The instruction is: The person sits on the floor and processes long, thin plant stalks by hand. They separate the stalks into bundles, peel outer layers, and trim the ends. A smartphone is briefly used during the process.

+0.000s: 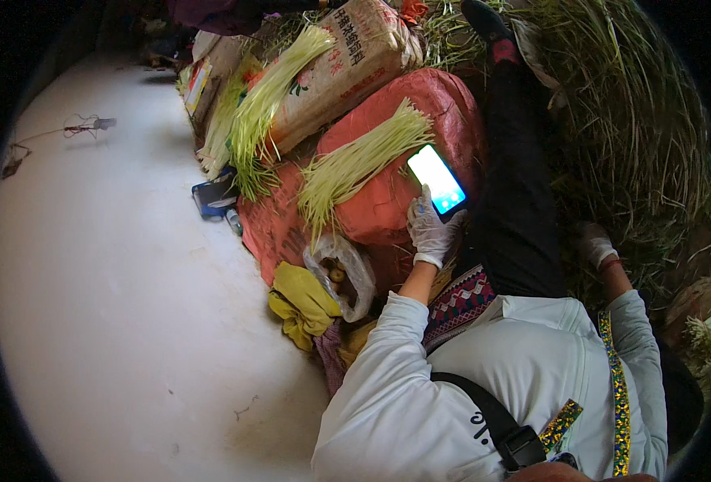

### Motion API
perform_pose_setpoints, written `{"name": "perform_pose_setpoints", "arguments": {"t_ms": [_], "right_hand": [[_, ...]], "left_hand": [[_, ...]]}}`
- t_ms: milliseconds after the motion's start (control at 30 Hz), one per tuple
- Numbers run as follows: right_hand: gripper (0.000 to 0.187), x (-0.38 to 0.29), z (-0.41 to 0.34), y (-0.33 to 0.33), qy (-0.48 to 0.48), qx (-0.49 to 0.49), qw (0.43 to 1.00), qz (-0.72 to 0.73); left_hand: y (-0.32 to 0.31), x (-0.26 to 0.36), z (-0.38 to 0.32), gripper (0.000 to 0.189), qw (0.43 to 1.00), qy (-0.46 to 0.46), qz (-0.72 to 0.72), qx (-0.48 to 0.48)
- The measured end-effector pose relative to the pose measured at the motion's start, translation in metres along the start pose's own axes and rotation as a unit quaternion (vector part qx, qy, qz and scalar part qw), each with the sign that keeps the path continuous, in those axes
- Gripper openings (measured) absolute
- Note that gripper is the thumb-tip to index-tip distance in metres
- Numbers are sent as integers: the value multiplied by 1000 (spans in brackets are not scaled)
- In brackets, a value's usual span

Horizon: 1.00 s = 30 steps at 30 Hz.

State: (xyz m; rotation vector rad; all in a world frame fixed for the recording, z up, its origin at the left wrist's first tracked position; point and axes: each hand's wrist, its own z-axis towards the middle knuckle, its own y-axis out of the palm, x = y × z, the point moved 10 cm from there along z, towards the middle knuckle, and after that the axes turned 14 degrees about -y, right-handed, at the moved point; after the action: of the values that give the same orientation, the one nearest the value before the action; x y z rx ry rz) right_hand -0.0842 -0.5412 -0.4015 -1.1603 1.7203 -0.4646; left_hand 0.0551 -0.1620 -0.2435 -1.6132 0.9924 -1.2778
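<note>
My left hand (pixel 432 234), in a thin whitish glove, grips the lower end of a smartphone (pixel 436 179) with a lit screen. The phone lies over the edge of a stuffed red woven sack (pixel 385 211). Just beyond it, a bundle of pale yellow-green stalks (pixel 364 159) rests across the same sack. My right hand (pixel 594 242), gloved too, is low at my right side beside loose grass; its fingers are in shadow, and whether they hold anything cannot be told.
A printed woven sack (pixel 343 72) carries another stalk bundle (pixel 277 90). Nearer me are an open plastic bag (pixel 364 283) with round brownish things and a yellow cloth (pixel 301 301). A blue-edged dark object (pixel 213 196) lies by the white wall or floor (pixel 120 271). Long grass (pixel 626 132) is heaped right.
</note>
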Motion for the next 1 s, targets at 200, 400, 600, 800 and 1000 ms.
{"name": "perform_pose_setpoints", "arguments": {"t_ms": [200, 400, 600, 800, 1000], "right_hand": [[38, -5, -1, -6, -10, 23, 1000, 3], [39, 3, -6, 3, 23, -6, 999, 21], [39, 16, -7, 11, 41, -20, 999, 10], [38, 32, -9, 29, 68, -65, 996, 6], [41, 47, -11, 35, 85, -60, 995, -10]], "left_hand": [[-19, -11, 16, 65, 987, 94, -92, 90], [-23, -22, 35, 32, 982, 53, -146, 106], [-22, -12, 38, 39, 983, 66, -135, 110], [-20, -5, 32, 66, 978, 80, -158, 107], [-18, 8, 15, 74, 979, 115, -45, 163]]}}
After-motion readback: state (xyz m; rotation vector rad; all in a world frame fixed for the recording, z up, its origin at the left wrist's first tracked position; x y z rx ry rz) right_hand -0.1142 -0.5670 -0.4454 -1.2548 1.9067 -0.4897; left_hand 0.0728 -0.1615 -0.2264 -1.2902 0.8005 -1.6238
